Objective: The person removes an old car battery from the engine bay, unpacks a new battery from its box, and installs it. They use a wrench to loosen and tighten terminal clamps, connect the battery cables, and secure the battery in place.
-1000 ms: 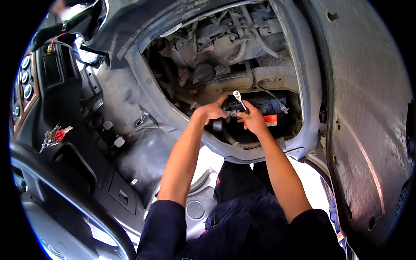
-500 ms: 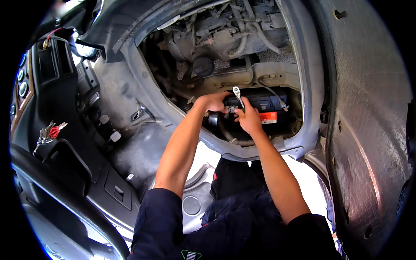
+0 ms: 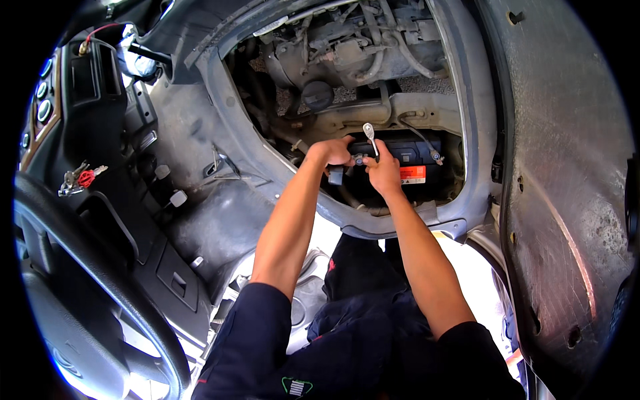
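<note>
A black battery (image 3: 410, 155) with an orange-red label lies in the floor opening. My right hand (image 3: 385, 175) is closed round the dark handle of a ratchet wrench (image 3: 370, 132), whose shiny metal head points up and away from me. At the battery's left end, my left hand (image 3: 330, 153) has its fingers curled at a metal terminal clamp (image 3: 360, 160), thumb against it. The undersides of both hands are hidden. Just below the left hand sits a grey block-shaped part (image 3: 335, 176).
The opening's raised metal rim (image 3: 490, 140) surrounds the battery. Beyond lie engine parts and hoses (image 3: 373, 50); a loose-looking cable end (image 3: 437, 159) rests at the battery's right. A steering wheel (image 3: 100, 273) and hanging keys (image 3: 83, 179) are at left, a large worn panel (image 3: 567, 167) at right.
The whole view has shifted slightly, with the cabin at left moving in it. Both hands stay at the terminal; the ratchet wrench stands a little more upright.
</note>
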The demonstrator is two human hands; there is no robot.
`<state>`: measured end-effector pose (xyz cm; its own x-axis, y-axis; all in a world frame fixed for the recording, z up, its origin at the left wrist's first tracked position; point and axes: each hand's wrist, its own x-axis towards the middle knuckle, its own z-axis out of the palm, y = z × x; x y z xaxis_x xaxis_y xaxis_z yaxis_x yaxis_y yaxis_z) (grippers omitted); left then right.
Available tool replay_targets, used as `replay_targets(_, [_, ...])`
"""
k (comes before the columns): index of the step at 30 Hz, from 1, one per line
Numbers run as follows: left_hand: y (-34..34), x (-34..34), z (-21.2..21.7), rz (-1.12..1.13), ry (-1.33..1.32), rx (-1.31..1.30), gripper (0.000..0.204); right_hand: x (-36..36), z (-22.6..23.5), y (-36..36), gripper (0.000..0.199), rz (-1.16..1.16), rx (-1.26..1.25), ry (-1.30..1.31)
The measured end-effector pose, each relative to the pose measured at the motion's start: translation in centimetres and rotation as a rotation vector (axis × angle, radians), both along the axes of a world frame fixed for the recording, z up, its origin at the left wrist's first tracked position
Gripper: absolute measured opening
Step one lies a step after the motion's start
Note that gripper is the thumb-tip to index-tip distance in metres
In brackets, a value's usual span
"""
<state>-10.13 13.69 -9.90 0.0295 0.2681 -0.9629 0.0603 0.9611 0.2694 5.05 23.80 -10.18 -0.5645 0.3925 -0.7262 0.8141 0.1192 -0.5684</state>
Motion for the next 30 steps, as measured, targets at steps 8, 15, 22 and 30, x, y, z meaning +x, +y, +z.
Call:
replay_targets(8, [-1.3,-1.1,-1.9,0.288,-0.310,0.022,0.080,0.2,-1.2,-0.3,0.045,-0.020,0.040,0.086])
replay_targets(15, [-0.9,-0.1,-1.4,0.119,-0.073,0.044,0.081,-1.0,1.6,0.9,0.044,-0.150,-0.190,-0.026])
replay_targets(22, [-1.6,-0.7,-3.1,0.134,-0.247,0.091,0.084,-0.3,1.2,0.4,0.044,-0.143,-0.166,0.040])
replay_targets(30, [-2.0,4.7,0.5,0.451,0.831,-0.047,0.050,-0.1,1.1,0.4,0.040,-0.011,0.067,0.102])
